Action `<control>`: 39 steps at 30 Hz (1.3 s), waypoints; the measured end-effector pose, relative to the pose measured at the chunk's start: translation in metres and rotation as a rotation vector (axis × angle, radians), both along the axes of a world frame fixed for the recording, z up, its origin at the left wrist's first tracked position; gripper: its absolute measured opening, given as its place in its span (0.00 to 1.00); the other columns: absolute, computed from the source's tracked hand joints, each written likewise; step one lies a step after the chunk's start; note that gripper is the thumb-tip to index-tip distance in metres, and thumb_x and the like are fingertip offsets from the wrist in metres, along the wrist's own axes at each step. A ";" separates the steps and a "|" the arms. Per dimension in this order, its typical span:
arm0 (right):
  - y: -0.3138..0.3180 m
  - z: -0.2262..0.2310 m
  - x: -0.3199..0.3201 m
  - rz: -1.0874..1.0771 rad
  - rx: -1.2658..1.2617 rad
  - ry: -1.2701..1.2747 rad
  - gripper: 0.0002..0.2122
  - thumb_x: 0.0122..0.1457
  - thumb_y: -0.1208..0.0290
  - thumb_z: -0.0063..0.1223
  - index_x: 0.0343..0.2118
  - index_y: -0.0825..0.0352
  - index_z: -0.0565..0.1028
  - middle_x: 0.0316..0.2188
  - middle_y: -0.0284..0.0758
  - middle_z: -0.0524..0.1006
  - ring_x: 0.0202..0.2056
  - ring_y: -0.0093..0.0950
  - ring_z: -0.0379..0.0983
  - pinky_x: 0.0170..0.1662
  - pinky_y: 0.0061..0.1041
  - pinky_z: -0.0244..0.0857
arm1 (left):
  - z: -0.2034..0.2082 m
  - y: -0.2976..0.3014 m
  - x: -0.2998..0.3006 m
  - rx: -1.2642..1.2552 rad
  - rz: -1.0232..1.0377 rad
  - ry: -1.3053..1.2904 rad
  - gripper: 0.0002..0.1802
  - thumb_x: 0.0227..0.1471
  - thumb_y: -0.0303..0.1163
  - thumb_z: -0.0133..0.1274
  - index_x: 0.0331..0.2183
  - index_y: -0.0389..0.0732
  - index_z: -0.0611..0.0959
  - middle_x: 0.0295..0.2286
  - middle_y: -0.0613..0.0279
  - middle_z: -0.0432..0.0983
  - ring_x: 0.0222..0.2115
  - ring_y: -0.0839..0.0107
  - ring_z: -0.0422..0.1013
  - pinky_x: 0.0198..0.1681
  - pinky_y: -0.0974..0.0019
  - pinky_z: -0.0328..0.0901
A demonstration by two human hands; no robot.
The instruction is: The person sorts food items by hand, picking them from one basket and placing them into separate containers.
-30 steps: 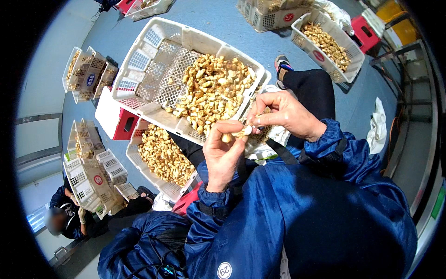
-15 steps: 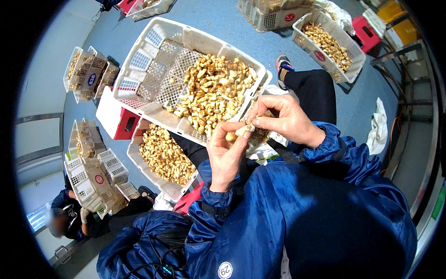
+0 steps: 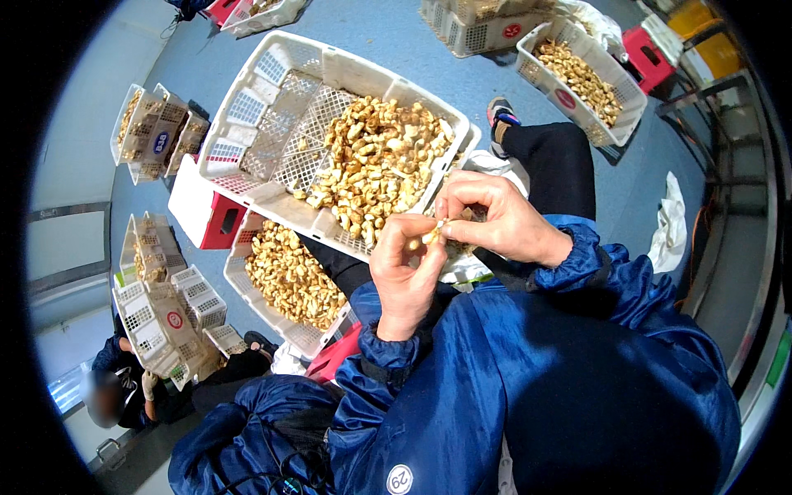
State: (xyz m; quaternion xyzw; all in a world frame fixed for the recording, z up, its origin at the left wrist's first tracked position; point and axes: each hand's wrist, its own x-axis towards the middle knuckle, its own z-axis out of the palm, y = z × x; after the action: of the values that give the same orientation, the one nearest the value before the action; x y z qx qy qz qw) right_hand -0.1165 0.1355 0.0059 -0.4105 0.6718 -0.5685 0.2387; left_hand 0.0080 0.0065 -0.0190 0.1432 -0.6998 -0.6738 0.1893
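In front of my lap, both hands meet on one small pale mushroom (image 3: 429, 238). My left hand (image 3: 404, 276) pinches it between thumb and index finger. From the right, the thumb and index finger of my right hand (image 3: 503, 221) close on its tip, and the fingers hide part of it. Just beyond my hands stands a white plastic crate (image 3: 285, 124) with yellow-brown mushrooms (image 3: 375, 165) heaped in its right half. Its bare mesh floor shows on the left.
A second crate of mushrooms (image 3: 293, 276) sits lower left, beside a red-and-white stool (image 3: 216, 214). Another filled crate (image 3: 623, 124) stands at the far right. Stacked crates (image 3: 169, 322) are at the left, next to a co-worker (image 3: 124, 384). White sacking (image 3: 670, 227) lies on the blue floor.
The fingertips of my two hands have drawn closer together on the mushroom, my right hand shifting slightly left. Less of the mushroom shows now. The crates stay in place.
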 end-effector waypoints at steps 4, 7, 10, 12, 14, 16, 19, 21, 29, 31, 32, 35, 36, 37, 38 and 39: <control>-0.002 -0.012 -0.005 -0.046 -0.024 -0.462 0.04 0.51 0.76 0.56 0.23 0.70 0.75 0.24 0.32 0.77 0.29 0.18 0.72 0.34 0.19 0.64 | 0.004 -0.001 0.002 0.147 -0.028 0.024 0.10 0.45 0.15 0.56 0.32 0.36 0.76 0.32 0.64 0.72 0.30 0.80 0.66 0.32 0.78 0.61; 0.004 -0.016 -0.011 -0.093 0.040 -0.428 0.06 0.52 0.77 0.55 0.21 0.70 0.71 0.27 0.34 0.77 0.28 0.19 0.71 0.34 0.20 0.65 | 0.009 -0.016 0.009 0.262 0.004 0.019 0.09 0.45 0.17 0.55 0.32 0.36 0.77 0.32 0.63 0.72 0.33 0.78 0.66 0.37 0.75 0.61; 0.019 -0.022 -0.021 -0.031 0.114 -0.219 0.08 0.49 0.77 0.56 0.20 0.69 0.67 0.33 0.37 0.77 0.33 0.23 0.72 0.38 0.21 0.64 | 0.006 -0.066 0.047 0.261 0.340 -0.017 0.11 0.52 0.23 0.54 0.40 0.39 0.76 0.29 0.63 0.73 0.19 0.86 0.60 0.18 0.84 0.54; 0.027 -0.029 -0.024 0.031 0.151 0.085 0.09 0.46 0.78 0.57 0.19 0.68 0.65 0.36 0.37 0.76 0.37 0.26 0.72 0.40 0.22 0.64 | -0.015 -0.111 0.082 -0.060 0.584 -0.129 0.19 0.54 0.26 0.55 0.48 0.39 0.73 0.28 0.67 0.73 0.20 0.87 0.60 0.21 0.84 0.54; 0.026 -0.038 -0.020 -0.032 0.189 0.241 0.11 0.44 0.79 0.56 0.18 0.68 0.63 0.29 0.35 0.71 0.34 0.29 0.68 0.38 0.24 0.61 | -0.036 -0.143 0.127 -0.389 0.725 -0.416 0.20 0.58 0.33 0.51 0.51 0.41 0.70 0.29 0.70 0.71 0.25 0.85 0.63 0.28 0.81 0.58; 0.029 -0.030 -0.020 -0.059 0.305 0.189 0.11 0.43 0.79 0.55 0.18 0.69 0.62 0.25 0.35 0.67 0.30 0.28 0.66 0.34 0.25 0.59 | -0.032 -0.143 0.127 -0.012 0.679 -0.414 0.21 0.59 0.36 0.46 0.52 0.39 0.68 0.31 0.67 0.71 0.28 0.80 0.66 0.30 0.78 0.60; 0.026 -0.021 -0.021 -0.026 0.325 0.090 0.08 0.46 0.79 0.54 0.20 0.71 0.64 0.20 0.32 0.61 0.23 0.23 0.58 0.28 0.24 0.55 | -0.022 -0.110 0.097 0.373 0.407 -0.194 0.22 0.56 0.29 0.43 0.53 0.33 0.69 0.40 0.56 0.72 0.39 0.68 0.70 0.42 0.72 0.65; 0.021 -0.020 -0.019 -0.005 0.321 0.008 0.08 0.49 0.78 0.54 0.21 0.70 0.66 0.17 0.30 0.61 0.22 0.19 0.58 0.26 0.23 0.54 | -0.016 -0.092 0.077 0.567 0.233 -0.108 0.22 0.56 0.27 0.44 0.52 0.32 0.69 0.42 0.53 0.72 0.42 0.66 0.71 0.45 0.69 0.68; 0.012 -0.002 -0.001 -0.018 0.278 -0.079 0.08 0.55 0.73 0.55 0.23 0.70 0.69 0.15 0.25 0.62 0.20 0.14 0.55 0.23 0.20 0.51 | 0.006 -0.041 0.024 0.880 0.045 -0.103 0.17 0.56 0.22 0.48 0.48 0.34 0.72 0.41 0.50 0.75 0.43 0.64 0.73 0.46 0.68 0.69; 0.012 -0.006 -0.001 -0.043 0.238 -0.112 0.08 0.55 0.73 0.55 0.24 0.69 0.70 0.16 0.23 0.61 0.21 0.12 0.54 0.23 0.19 0.49 | 0.003 -0.036 0.020 0.904 0.045 -0.097 0.16 0.55 0.23 0.50 0.47 0.35 0.74 0.41 0.52 0.75 0.39 0.70 0.73 0.41 0.71 0.69; 0.011 -0.005 0.001 -0.052 0.190 -0.149 0.07 0.55 0.73 0.55 0.24 0.68 0.70 0.16 0.22 0.61 0.21 0.12 0.54 0.23 0.19 0.49 | 0.001 -0.035 0.019 0.896 0.034 -0.100 0.16 0.54 0.23 0.51 0.46 0.36 0.74 0.41 0.52 0.76 0.38 0.71 0.73 0.40 0.72 0.68; 0.007 0.001 0.003 -0.076 0.078 -0.316 0.07 0.55 0.73 0.57 0.24 0.67 0.71 0.17 0.20 0.61 0.21 0.10 0.54 0.23 0.17 0.49 | 0.004 -0.032 0.014 0.904 0.034 -0.115 0.18 0.53 0.21 0.51 0.48 0.37 0.74 0.37 0.56 0.76 0.35 0.74 0.72 0.37 0.74 0.67; 0.007 0.003 0.002 -0.087 0.063 -0.407 0.07 0.55 0.73 0.57 0.25 0.66 0.71 0.18 0.20 0.62 0.21 0.09 0.55 0.23 0.16 0.49 | 0.004 -0.029 0.012 0.920 0.029 -0.097 0.19 0.53 0.20 0.50 0.48 0.37 0.73 0.36 0.57 0.76 0.34 0.75 0.72 0.36 0.75 0.67; 0.007 0.003 0.002 -0.099 0.048 -0.498 0.07 0.55 0.73 0.58 0.25 0.66 0.71 0.18 0.19 0.62 0.22 0.09 0.55 0.23 0.15 0.49 | 0.004 -0.028 0.011 0.935 0.023 -0.080 0.20 0.53 0.20 0.50 0.49 0.37 0.73 0.35 0.59 0.76 0.34 0.75 0.72 0.36 0.75 0.67; 0.008 0.002 0.001 -0.103 0.053 -0.439 0.06 0.54 0.73 0.58 0.25 0.66 0.71 0.19 0.19 0.63 0.22 0.09 0.55 0.24 0.15 0.49 | 0.004 -0.026 0.009 0.952 0.018 -0.063 0.20 0.52 0.19 0.50 0.49 0.37 0.72 0.33 0.60 0.76 0.33 0.76 0.72 0.36 0.76 0.67; 0.010 0.002 -0.001 -0.104 0.055 -0.381 0.06 0.54 0.73 0.58 0.25 0.66 0.72 0.19 0.19 0.64 0.22 0.09 0.56 0.24 0.15 0.50 | 0.006 -0.025 0.009 0.930 0.016 -0.071 0.22 0.52 0.20 0.49 0.50 0.38 0.72 0.33 0.61 0.75 0.33 0.75 0.71 0.35 0.75 0.67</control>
State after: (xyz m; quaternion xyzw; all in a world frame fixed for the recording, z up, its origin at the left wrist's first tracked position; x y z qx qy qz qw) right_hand -0.1179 0.1451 0.0076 -0.2536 0.6502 -0.6287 0.3430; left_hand 0.0168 -0.0185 -0.0132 0.2409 -0.3284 -0.9092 0.0861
